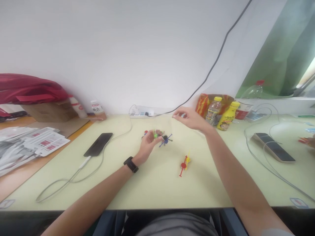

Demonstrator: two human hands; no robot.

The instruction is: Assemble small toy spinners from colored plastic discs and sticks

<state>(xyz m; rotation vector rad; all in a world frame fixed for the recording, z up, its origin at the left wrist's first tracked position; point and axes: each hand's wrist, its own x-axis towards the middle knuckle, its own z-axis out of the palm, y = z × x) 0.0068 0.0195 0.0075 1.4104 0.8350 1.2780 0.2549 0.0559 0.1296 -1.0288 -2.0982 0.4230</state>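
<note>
My left hand (148, 144), with a black watch on the wrist, has its fingers closed round a small plastic piece with green and black parts (156, 135). At its fingertips is a blue plastic piece with thin pointed arms (166, 141); a bit of red and blue (145, 132) shows behind the fingers. My right hand (188, 117) is raised to the right, thumb and forefinger pinched together; anything between them is too small or faint to make out. Nearer me on the table lie a red arrow-shaped piece (183, 166) and a yellow piece (188, 160) touching it.
A phone (98, 144) on a white cable (71, 180) lies left. Behind are a power strip (141, 112) and a white-capped bottle (98, 110). Yellow-capped bottles (227, 116) stand back right, near a dark slanted device (274, 147). Another person's hand (310, 141) shows far right.
</note>
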